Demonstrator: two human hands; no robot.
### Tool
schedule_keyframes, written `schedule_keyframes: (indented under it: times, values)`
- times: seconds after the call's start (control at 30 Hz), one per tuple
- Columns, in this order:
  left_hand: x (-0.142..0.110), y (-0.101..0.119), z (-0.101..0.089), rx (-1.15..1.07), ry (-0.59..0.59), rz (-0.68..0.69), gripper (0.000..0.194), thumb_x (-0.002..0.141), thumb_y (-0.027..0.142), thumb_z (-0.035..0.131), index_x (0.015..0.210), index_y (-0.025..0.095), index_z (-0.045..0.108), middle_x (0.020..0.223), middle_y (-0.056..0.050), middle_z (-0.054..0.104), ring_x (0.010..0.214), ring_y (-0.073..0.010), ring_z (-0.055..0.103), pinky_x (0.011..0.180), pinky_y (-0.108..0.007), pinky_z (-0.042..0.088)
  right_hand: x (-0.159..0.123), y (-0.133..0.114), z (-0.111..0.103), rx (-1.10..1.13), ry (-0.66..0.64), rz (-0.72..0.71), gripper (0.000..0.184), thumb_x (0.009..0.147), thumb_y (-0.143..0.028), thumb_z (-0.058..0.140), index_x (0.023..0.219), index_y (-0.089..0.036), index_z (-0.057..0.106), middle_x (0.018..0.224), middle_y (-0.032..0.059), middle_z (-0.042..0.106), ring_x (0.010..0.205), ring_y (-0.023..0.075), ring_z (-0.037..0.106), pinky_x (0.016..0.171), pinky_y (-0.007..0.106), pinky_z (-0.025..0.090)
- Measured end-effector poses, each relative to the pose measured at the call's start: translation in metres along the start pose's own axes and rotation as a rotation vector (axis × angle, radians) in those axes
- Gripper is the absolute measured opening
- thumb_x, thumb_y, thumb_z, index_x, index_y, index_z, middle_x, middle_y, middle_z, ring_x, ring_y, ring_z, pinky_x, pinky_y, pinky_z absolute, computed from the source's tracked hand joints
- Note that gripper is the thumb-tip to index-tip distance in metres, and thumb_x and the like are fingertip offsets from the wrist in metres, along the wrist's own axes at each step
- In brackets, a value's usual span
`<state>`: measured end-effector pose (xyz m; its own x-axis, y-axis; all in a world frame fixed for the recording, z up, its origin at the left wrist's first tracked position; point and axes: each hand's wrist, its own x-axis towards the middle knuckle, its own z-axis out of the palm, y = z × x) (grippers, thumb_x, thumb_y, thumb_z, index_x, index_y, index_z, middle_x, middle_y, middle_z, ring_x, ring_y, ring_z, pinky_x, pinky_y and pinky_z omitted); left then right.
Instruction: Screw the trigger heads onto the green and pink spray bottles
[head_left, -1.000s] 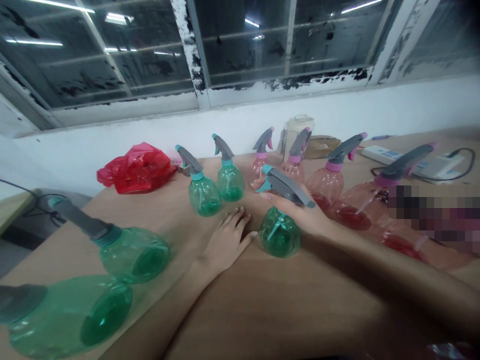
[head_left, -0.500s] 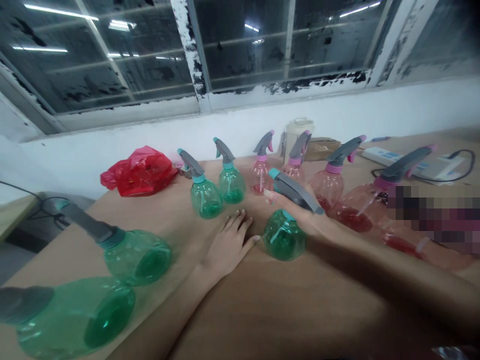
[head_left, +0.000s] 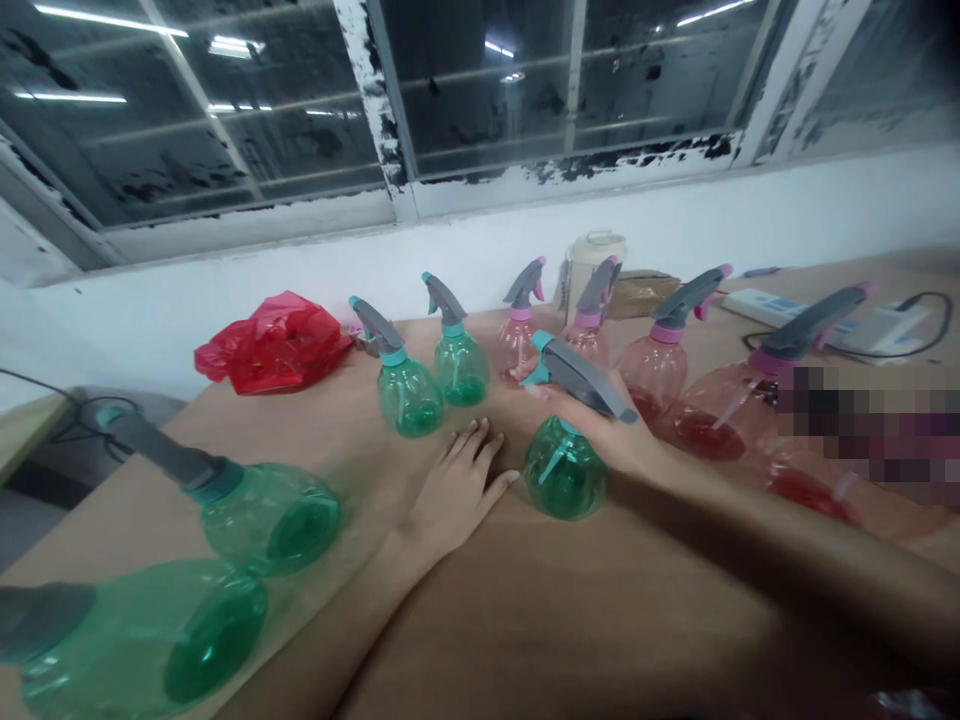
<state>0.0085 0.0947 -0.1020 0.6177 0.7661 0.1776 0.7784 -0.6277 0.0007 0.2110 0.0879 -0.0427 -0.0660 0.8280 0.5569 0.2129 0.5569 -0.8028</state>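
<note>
My right hand (head_left: 611, 430) is wrapped round the neck of a green spray bottle (head_left: 564, 475) with a grey and teal trigger head. The bottle stands on the table with green liquid low inside, its nozzle pointing left. Flat on the tabletop, fingers stretched out, my left hand (head_left: 459, 490) lies just left of that bottle and holds nothing. Beyond my left fingertips two more green spray bottles, one nearer (head_left: 410, 398) and one farther (head_left: 460, 368), stand upright. At the left, two large-looking green spray bottles, one (head_left: 274, 515) behind the other (head_left: 142, 635), are close to the camera.
Several pink spray bottles (head_left: 652, 375) with red bases line the right side. A red plastic bag (head_left: 281, 345) lies at the back left. Along the wall are a cream container (head_left: 592, 262), a brown box (head_left: 643, 292) and a white power strip (head_left: 772, 308) with a black cable.
My right hand's fingers have shifted at the spray head, so the teal trigger now shows. My left hand stays flat in place. The view has moved very slightly.
</note>
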Motion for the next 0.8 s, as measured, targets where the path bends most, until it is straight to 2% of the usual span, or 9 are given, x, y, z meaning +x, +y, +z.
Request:
schedule_keyframes:
  times: [0.2, 0.33, 0.57, 0.7, 0.8]
  values:
    - [0.0, 0.0015, -0.0028, 0.0, -0.02, -0.008, 0.056, 0.094, 0.05, 0.034, 0.134, 0.011, 0.043, 0.145, -0.015, 0.038, 0.135, -0.0263, 0.033, 0.112, -0.043, 0.028, 0.0005, -0.0001, -0.0008, 0.015, -0.016, -0.016, 0.02, 0.082, -0.037, 0.061, 0.097, -0.024, 0.063, 0.077, -0.0011, 0.064, 0.07, 0.0154, 0.06, 0.075, 0.033, 0.048]
    - [-0.0001, 0.0019, -0.0035, 0.014, -0.026, -0.008, 0.056, 0.094, 0.049, 0.034, 0.134, 0.011, 0.044, 0.145, -0.014, 0.038, 0.135, -0.0263, 0.033, 0.112, -0.042, 0.028, 0.0005, 0.0004, 0.0001, 0.037, -0.03, 0.0, 0.021, 0.082, -0.037, 0.061, 0.097, -0.023, 0.063, 0.077, -0.0005, 0.066, 0.068, 0.016, 0.061, 0.075, 0.035, 0.049]
    - [0.0011, -0.0007, 0.0016, 0.004, 0.018, 0.001, 0.057, 0.094, 0.05, 0.034, 0.134, 0.011, 0.044, 0.145, -0.015, 0.038, 0.134, -0.027, 0.035, 0.11, -0.044, 0.03, 0.0018, -0.002, -0.0001, 0.067, -0.053, 0.005, 0.022, 0.081, -0.035, 0.061, 0.099, -0.024, 0.062, 0.097, 0.0031, 0.067, 0.08, 0.0171, 0.062, 0.075, 0.034, 0.05]
    - [0.001, 0.0, 0.0005, 0.0, -0.004, 0.002, 0.056, 0.094, 0.049, 0.034, 0.133, 0.011, 0.044, 0.145, -0.015, 0.038, 0.135, -0.0266, 0.033, 0.111, -0.044, 0.029, 0.0021, -0.0028, -0.0006, 0.055, -0.08, 0.011, 0.021, 0.082, -0.037, 0.06, 0.099, -0.024, 0.061, 0.086, 0.0009, 0.066, 0.079, 0.0172, 0.061, 0.072, 0.033, 0.048]
    - [0.0008, 0.0002, 0.0001, -0.003, 0.003, 0.003, 0.056, 0.094, 0.049, 0.034, 0.134, 0.011, 0.043, 0.144, -0.015, 0.038, 0.135, -0.0265, 0.033, 0.111, -0.044, 0.029, 0.0019, -0.0047, -0.0006, 0.025, -0.067, 0.0, 0.017, 0.082, -0.039, 0.06, 0.09, -0.025, 0.059, 0.072, -0.002, 0.06, 0.071, 0.0162, 0.058, 0.07, 0.033, 0.047]
